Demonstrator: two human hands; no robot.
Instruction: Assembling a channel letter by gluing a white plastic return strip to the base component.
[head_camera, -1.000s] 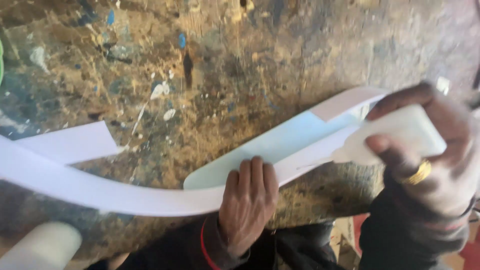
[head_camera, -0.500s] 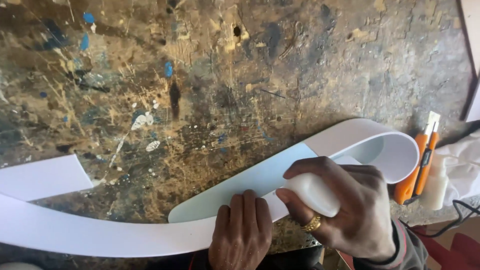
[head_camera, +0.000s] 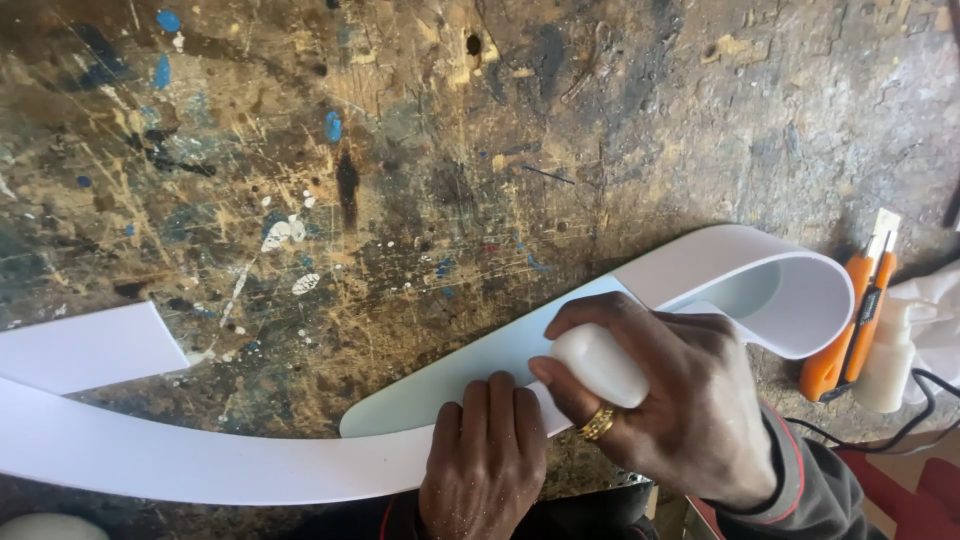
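Here, low in the frame, I see my left hand (head_camera: 485, 455) lying flat, fingers (head_camera: 500, 410) together and extended, pressing down on the long white strip (head_camera: 200, 462) where it meets a pale blue-grey curved piece (head_camera: 470, 370); it grips nothing. Just to its right, my right hand (head_camera: 670, 400) is curled tight around one small white bottle (head_camera: 600, 365), its blunt end touching the pale piece. A single gold ring (head_camera: 598, 424) shows on that hand. The white strip sweeps from the lower left, passes under both hands, then curls up and back on itself in a loop (head_camera: 790, 290) at centre right, which stands between my hands and the things at the right edge. There I count two orange utility knives (head_camera: 850, 320) lying side by side, one white pump bottle (head_camera: 888, 355) just beside them, and one black cable (head_camera: 920, 425) running beneath. A second flat white offcut (head_camera: 85, 345) lies at the left edge, above the strip. All of it sits on one scarred, paint-spattered worktop (head_camera: 450, 130).
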